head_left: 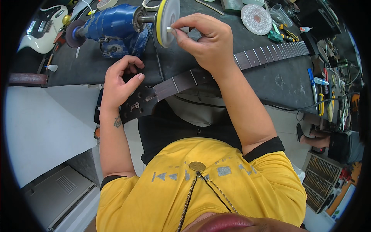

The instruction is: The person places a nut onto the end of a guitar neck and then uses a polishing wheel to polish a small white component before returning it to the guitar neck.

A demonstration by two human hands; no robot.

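My right hand (208, 42) pinches a small white piece (169, 29), like a guitar nut, between thumb and forefinger. The piece is at the face of a grey disc with a yellow rim (168, 19); I cannot tell if they touch. That disc sits on the shaft of a blue bench grinder (112, 23). Below the grinder, my left hand (119, 83) holds nothing, its fingers loosely bent and apart, over the black headstock (135, 110) of a guitar neck (266, 56). The neck lies slanted along the bench edge, partly hidden under my right forearm.
A second, dark wheel (75, 34) is on the grinder's left end. A white guitar body (44, 29) lies far left. Farther right are a round pale disc (256, 19), screwdrivers (289, 35) and a blue pen (312, 83). A cable (286, 109) runs along the bench's front.
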